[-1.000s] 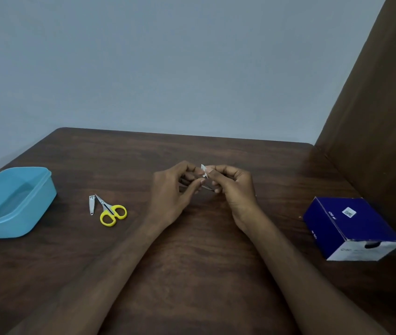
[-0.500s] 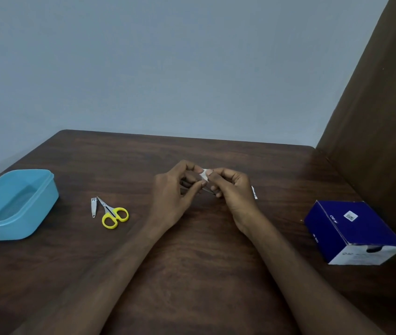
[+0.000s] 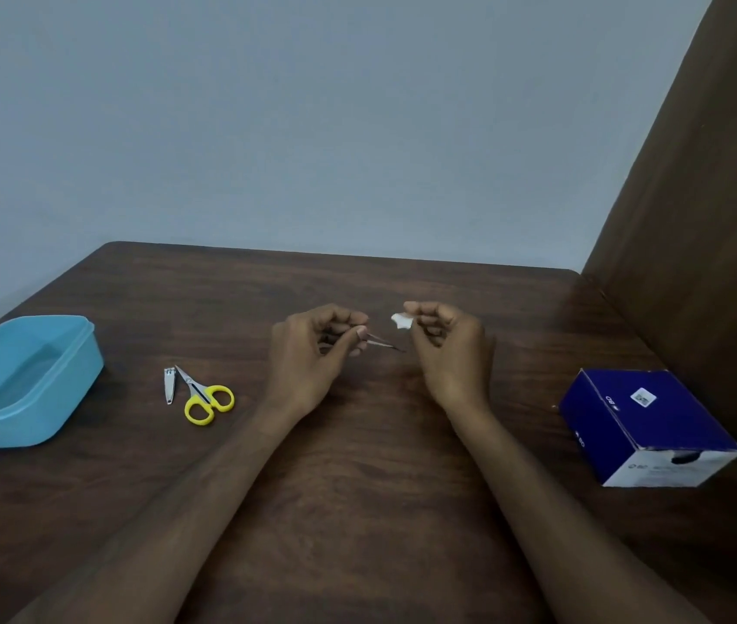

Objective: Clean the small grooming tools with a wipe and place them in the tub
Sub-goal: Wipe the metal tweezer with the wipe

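Light blue tub (image 3: 20, 385), yellow-handled scissors (image 3: 204, 396), white wipe (image 3: 401, 320), navy-and-white box (image 3: 648, 425).

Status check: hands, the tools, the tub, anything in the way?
Left hand pinches thin metal tweezers; right hand pinches small white wipe, apart. Yellow-handled scissors and silver nail clipper on table. Blue plastic tub holds no tools. Path unobstructed.
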{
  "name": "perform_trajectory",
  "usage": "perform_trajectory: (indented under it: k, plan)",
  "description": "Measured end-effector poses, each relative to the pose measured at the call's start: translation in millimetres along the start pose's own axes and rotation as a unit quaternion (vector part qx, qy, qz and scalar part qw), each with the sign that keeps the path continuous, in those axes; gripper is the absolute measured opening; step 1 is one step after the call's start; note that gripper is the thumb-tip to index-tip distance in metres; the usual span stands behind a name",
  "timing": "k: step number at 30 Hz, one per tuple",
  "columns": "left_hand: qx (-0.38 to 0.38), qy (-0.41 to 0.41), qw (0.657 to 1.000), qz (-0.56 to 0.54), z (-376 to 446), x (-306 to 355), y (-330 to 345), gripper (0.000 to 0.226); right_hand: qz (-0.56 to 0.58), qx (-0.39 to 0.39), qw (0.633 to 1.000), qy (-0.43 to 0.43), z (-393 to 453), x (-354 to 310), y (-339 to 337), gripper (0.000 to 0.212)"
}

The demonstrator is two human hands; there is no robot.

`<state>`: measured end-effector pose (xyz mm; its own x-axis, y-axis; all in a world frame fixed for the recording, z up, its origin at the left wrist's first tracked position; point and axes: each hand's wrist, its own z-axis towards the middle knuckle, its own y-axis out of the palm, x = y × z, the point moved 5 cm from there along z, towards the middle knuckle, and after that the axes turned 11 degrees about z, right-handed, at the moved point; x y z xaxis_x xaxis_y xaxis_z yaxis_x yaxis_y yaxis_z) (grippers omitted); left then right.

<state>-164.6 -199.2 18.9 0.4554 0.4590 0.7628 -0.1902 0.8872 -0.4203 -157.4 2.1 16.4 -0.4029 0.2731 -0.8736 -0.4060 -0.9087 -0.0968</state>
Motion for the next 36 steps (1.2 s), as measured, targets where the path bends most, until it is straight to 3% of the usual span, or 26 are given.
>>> perform_trajectory:
  k: [2, 5, 11, 18, 21, 26, 30, 36]
  plan:
    - [0.0, -0.016, 1.0, -0.013, 1, -2, 0, 0.013, -0.086, -0.067, 0.99, -0.09, -8, -15, 9, 0.027]
    - [0.026, -0.031, 0.999, -0.016, 1, -3, -4, 0.011, -0.127, -0.129, 0.965, -0.19, -21, -29, 24, 0.032]
    - [0.05, -0.109, 0.987, -0.103, 6, -21, -12, 0.008, -0.151, -0.093, 0.963, -0.204, -16, -25, 17, 0.022]
    - [0.029, -0.109, 0.983, -0.146, 5, -17, -4, 0.009, -0.144, -0.086, 0.954, -0.248, -17, -30, 21, 0.01]
    - [0.062, -0.122, 0.974, -0.181, 7, -21, -10, 0.007, -0.122, -0.067, 0.977, -0.159, -10, -22, 10, 0.004]
    - [0.089, -0.096, 0.977, -0.17, 7, -16, -11, 0.008, 0.036, -0.015, 0.997, 0.06, -8, -3, 6, 0.009]
    - [0.093, -0.063, 0.988, -0.107, 5, -13, -12, 0.013, 0.181, -0.004, 0.965, 0.191, -14, 6, 14, 0.007]
    - [0.049, -0.013, 0.999, 0.003, 2, -5, -5, 0.017, 0.356, -0.025, 0.879, 0.316, -23, 5, 33, 0.012]
